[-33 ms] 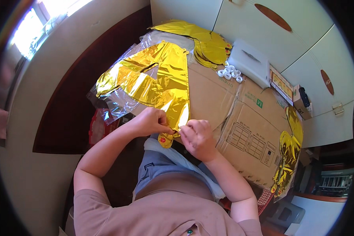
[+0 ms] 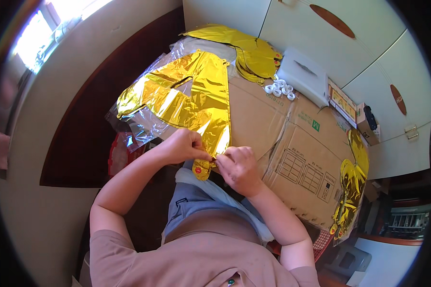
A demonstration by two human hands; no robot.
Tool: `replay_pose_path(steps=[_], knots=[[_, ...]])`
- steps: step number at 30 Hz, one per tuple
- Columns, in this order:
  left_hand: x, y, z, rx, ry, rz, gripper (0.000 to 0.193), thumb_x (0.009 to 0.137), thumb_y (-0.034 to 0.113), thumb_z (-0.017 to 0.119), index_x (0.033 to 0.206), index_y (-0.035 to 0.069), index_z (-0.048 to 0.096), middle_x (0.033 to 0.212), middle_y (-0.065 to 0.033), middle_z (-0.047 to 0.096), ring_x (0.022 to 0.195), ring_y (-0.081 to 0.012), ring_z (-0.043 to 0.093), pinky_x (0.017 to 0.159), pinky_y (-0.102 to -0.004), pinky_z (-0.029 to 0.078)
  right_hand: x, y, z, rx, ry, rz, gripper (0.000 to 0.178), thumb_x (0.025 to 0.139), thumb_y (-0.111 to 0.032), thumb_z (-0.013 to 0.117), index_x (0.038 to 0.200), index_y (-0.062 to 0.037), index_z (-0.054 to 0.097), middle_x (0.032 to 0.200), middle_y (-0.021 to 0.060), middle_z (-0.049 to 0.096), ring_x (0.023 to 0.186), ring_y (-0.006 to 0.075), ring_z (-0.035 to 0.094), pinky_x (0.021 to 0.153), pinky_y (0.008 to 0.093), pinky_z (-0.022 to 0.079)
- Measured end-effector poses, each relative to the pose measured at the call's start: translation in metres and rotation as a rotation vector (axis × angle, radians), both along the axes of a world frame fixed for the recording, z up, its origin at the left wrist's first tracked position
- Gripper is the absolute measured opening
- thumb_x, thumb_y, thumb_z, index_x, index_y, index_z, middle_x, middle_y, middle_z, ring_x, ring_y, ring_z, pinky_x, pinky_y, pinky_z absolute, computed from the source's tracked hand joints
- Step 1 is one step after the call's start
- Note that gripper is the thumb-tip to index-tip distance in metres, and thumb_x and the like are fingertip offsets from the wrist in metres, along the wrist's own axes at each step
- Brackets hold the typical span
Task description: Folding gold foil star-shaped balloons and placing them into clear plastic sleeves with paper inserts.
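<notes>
A flat gold foil balloon (image 2: 210, 91), shaped like a large number or letter with a slot in it, lies across the near left of the cardboard. Its tail end, with a small red mark, hangs over the edge towards my lap. My left hand (image 2: 183, 146) pinches the balloon close to that tail, thumb and fingers pressed together. Right beside it, my right hand (image 2: 239, 170) is closed on the same spot, fingertips almost meeting the left ones. Whatever small detail lies between the fingertips is hidden.
Flattened cardboard (image 2: 258, 110) covers the table. More gold foil balloons (image 2: 254, 55) lie at the back, and another foil bunch (image 2: 352, 186) rests at the right edge. Several white ribbon rolls (image 2: 280, 89) sit beside a whitish plastic box (image 2: 302, 76). Clear plastic film (image 2: 146, 126) spreads under the left side.
My right hand has shifted very slightly towards the left hand at the balloon's tail. Everything else looks the same.
</notes>
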State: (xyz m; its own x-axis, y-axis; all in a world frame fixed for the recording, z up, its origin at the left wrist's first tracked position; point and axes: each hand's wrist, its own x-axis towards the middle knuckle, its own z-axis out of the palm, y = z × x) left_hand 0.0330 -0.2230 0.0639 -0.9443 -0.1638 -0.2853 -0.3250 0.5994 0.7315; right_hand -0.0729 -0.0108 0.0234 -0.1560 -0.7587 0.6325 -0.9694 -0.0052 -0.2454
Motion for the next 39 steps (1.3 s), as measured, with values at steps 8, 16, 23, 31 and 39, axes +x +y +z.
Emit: replay_pose_path(steps=[8,16,23,31,39], knots=[[-0.002,-0.027,-0.008,0.557,-0.085,0.186,0.027,0.092,0.026,0.074,0.096,-0.001,0.073,0.077,0.001,0.066,0.068,-0.0068,0.063,0.064,-0.0243,0.054,0.008,0.0,0.002,0.087,0.192,-0.049,0.032,0.083,-0.019,0.069,0.114,-0.0126,0.07,0.111,0.0075,0.059,0.097,0.0238,0.055,0.087,0.0382,0.043],[-0.007,-0.033,-0.011,0.55,0.102,0.392,0.026,0.091,0.026,0.075,0.089,0.001,0.07,0.075,-0.0001,0.065,0.067,-0.0082,0.061,0.062,-0.0247,0.053,0.017,-0.004,-0.003,0.218,0.283,-0.008,0.031,0.087,-0.018,0.061,0.116,-0.0102,0.07,0.126,0.0114,0.06,0.113,0.025,0.052,0.1,0.0404,0.04],[-0.036,-0.131,0.054,0.675,0.758,0.696,0.029,0.1,0.031,0.06,0.09,0.004,0.063,0.078,-0.0018,0.064,0.062,-0.0094,0.057,0.057,-0.0237,0.049,0.014,-0.008,0.011,0.26,0.125,0.077,0.036,0.076,-0.014,0.071,0.111,-0.0071,0.069,0.111,0.0106,0.064,0.104,0.0287,0.058,0.102,0.0455,0.04],[-0.038,-0.208,0.103,0.903,1.049,0.9,0.023,0.106,0.027,0.048,0.102,0.006,0.058,0.091,-0.0063,0.067,0.072,-0.0159,0.066,0.064,-0.0294,0.056,-0.037,-0.074,0.065,0.622,-0.202,0.116,0.03,0.087,-0.028,0.066,0.103,-0.0028,0.07,0.104,0.0164,0.067,0.101,0.0336,0.062,0.088,0.0439,0.048],[-0.03,-0.253,0.119,0.84,1.055,0.838,0.03,0.108,0.026,0.041,0.115,0.003,0.058,0.108,-0.012,0.068,0.098,-0.0253,0.069,0.086,-0.0409,0.058,-0.101,-0.189,0.037,0.67,-0.03,-0.185,0.062,0.074,-0.049,0.079,0.114,-0.0044,0.065,0.121,0.0188,0.059,0.114,0.0367,0.056,0.095,0.0451,0.05]])
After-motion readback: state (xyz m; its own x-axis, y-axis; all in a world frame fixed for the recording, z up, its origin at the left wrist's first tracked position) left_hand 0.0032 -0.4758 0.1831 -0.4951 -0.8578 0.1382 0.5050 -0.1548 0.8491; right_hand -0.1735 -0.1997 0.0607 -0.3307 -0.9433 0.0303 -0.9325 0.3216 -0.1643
